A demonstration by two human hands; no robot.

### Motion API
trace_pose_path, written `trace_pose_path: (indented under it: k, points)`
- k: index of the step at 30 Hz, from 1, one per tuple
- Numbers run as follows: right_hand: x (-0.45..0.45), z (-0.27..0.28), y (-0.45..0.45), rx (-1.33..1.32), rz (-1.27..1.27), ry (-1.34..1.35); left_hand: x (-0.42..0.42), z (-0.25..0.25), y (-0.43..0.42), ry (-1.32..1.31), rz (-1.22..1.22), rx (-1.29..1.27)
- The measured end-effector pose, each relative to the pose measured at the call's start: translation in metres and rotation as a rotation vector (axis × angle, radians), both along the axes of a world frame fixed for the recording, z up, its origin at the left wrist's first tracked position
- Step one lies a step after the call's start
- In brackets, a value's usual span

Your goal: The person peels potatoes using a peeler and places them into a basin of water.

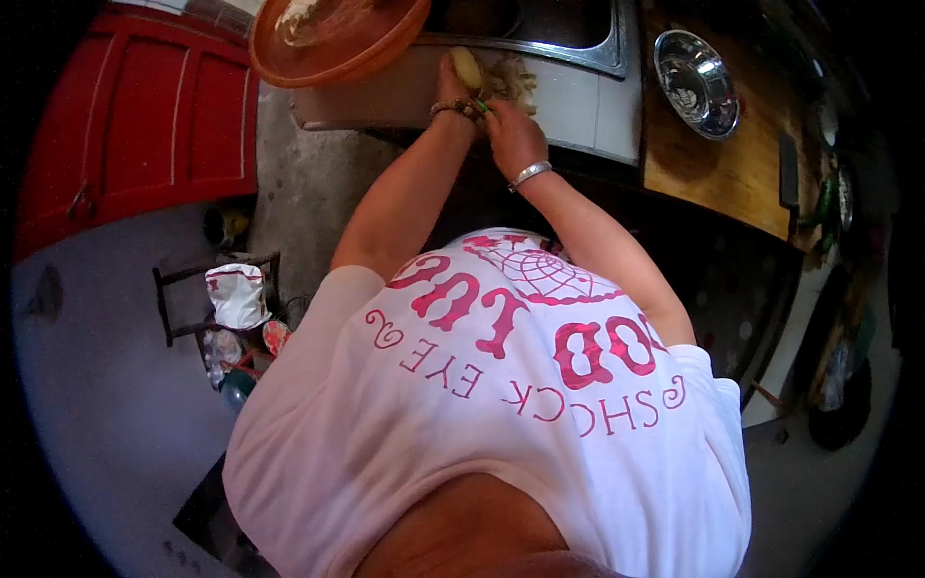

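the left hand (450,85) has its grip wrapped around a pale yellow oval piece, probably a potato (466,69), held just above the near edge of the tiled worktop (570,104). the right hand (517,135) has a narrow grip on a small green-handled tool (484,106), close below the piece. a loose heap of pale scraps (513,81), seemingly peelings, lies just beyond the hands, so a fair amount looks done. the piece's visible side appears bare; its underside is hidden, so what is left there i cannot tell. it seems unfinished, since piece and tool are both in hand.
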State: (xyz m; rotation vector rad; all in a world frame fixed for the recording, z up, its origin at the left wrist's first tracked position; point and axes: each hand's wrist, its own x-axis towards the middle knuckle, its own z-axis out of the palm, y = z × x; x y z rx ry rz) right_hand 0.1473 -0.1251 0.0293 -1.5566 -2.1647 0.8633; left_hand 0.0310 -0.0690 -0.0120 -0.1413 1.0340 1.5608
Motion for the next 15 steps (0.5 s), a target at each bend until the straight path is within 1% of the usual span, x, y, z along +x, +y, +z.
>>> trace_pose_path:
  k: [1, 2, 3, 4, 6, 7, 8, 9, 10, 11, 12, 13, 14, 15]
  points:
    - [0.002, -0.01, 0.001, 0.002, -0.002, -0.003, -0.004, -0.003, -0.001, -0.024, -0.033, 0.014]
    - [0.001, -0.017, 0.003, 0.004, -0.072, 0.073, -0.006, -0.004, -0.001, -0.046, -0.064, 0.025]
    - [-0.001, -0.024, 0.007, 0.007, -0.14, 0.153, -0.009, -0.008, 0.001, -0.045, -0.062, 0.027]
    - [0.0, -0.029, 0.016, 0.008, -0.139, 0.156, -0.012, -0.015, 0.004, 0.006, -0.064, 0.055]
    - [0.008, -0.025, 0.038, -0.557, -0.443, 0.738, -0.018, -0.03, 0.007, 0.058, -0.072, 0.085]
    - [0.011, -0.023, 0.045, -0.722, -0.54, 0.914, -0.022, -0.036, 0.007, 0.023, -0.115, 0.149]
    - [0.014, -0.017, 0.049, -0.718, -0.542, 0.918, -0.024, -0.031, 0.005, -0.013, -0.156, 0.214]
    - [0.016, -0.01, 0.053, -0.773, -0.547, 0.927, -0.025, -0.027, 0.002, -0.012, -0.157, 0.215]
    - [0.018, -0.006, 0.056, -0.828, -0.548, 0.935, -0.027, -0.023, -0.003, -0.001, -0.226, 0.221]
    - [0.022, -0.009, 0.063, -0.818, -0.489, 0.858, -0.027, -0.016, -0.007, 0.009, -0.292, 0.226]
    - [0.024, -0.017, 0.07, -0.823, -0.482, 0.852, -0.028, -0.014, -0.009, 0.008, -0.283, 0.224]
    - [0.023, -0.026, 0.076, -0.529, -0.376, 0.658, -0.029, -0.013, -0.01, 0.024, -0.32, 0.212]
    - [0.019, -0.024, 0.077, -0.235, -0.267, 0.463, -0.03, -0.013, -0.01, 0.04, -0.36, 0.201]
    - [0.019, -0.021, 0.077, -0.14, -0.233, 0.455, -0.031, -0.014, -0.009, 0.042, -0.353, 0.202]
